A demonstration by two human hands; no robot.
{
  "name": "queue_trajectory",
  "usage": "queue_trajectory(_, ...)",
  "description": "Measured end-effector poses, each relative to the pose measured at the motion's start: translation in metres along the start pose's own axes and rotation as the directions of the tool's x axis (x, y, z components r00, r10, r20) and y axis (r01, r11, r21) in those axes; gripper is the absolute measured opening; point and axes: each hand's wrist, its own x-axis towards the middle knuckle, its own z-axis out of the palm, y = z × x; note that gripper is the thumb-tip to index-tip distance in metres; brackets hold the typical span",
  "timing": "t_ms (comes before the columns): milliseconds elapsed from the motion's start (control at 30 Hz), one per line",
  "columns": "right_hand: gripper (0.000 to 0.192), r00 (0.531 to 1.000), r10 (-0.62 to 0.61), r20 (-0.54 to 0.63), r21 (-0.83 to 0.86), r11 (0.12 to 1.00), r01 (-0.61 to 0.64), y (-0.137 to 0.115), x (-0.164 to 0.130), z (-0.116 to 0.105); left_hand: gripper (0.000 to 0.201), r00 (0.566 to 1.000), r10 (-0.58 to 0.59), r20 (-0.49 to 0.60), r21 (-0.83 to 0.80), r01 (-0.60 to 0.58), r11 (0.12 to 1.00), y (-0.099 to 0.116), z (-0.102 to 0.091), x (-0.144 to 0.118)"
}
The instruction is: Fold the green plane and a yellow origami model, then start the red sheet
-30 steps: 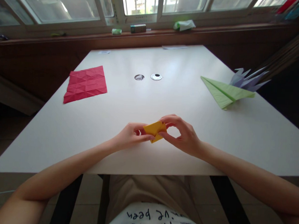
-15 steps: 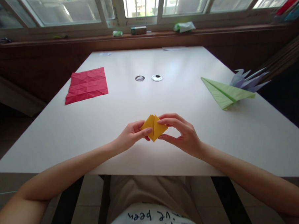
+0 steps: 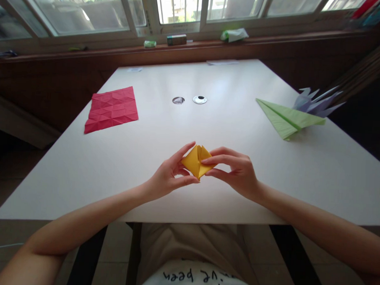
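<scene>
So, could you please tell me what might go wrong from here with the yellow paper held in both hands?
1. The folded yellow paper is pinched only at its edges by the left hand and right hand, above the white table; it could slip or twist.
2. The fingers press on the open flaps, so a crease might shift or crumple.

yellow folded paper [image 3: 196, 161]: from a flat slanted packet to a kite shape standing on its point, centre crease facing up, flaps parting at the top | left hand [image 3: 169, 177]: forefinger now stretched up along the paper's left edge; thumb under its lower tip | right hand [image 3: 239, 172]: pinch shifted to the right corner
</scene>
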Motion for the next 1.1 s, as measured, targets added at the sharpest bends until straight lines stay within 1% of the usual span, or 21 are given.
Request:
queue_trajectory(167,0.021,1.000,-0.009,0.013,0.055,0.998,0.009,-0.003,-0.001,0.002,0.077,0.997,0.032,-0.067,0.085,-0.026,0.996,-0.002,0.001,-0.002)
queue_trajectory(333,0.019,0.999,0.010,0.032,0.072,0.997,-0.013,-0.003,-0.001,0.002,0.072,0.995,0.057,-0.087,0.069,-0.051,0.996,-0.009,0.001,-0.003)
queue_trajectory(500,0.016,0.999,-0.007,0.042,0.048,0.999,0.005,-0.004,-0.001,0.002,0.066,0.986,0.142,-0.091,0.047,-0.138,0.989,-0.012,0.002,-0.002)
queue_trajectory(667,0.012,0.998,-0.032,0.047,0.048,0.998,0.030,-0.003,-0.001,0.004,0.058,0.977,0.160,-0.142,0.051,-0.154,0.987,-0.011,0.004,-0.002)
queue_trajectory(900,0.019,0.997,-0.049,0.064,0.023,0.999,0.047,-0.004,-0.002,0.004,0.046,0.962,0.224,-0.156,0.093,-0.212,0.973,-0.009,0.004,-0.002)
queue_trajectory(967,0.023,0.993,-0.078,0.093,-0.002,0.997,0.078,-0.004,-0.001,0.002,0.043,0.962,0.231,-0.149,0.114,-0.216,0.970,-0.008,0.003,-0.002)
queue_trajectory(1100,0.027,0.971,-0.125,0.202,-0.055,0.989,0.138,-0.003,0.002,-0.004,0.039,0.967,0.215,-0.139,0.128,-0.198,0.972,-0.007,0.002,-0.002)
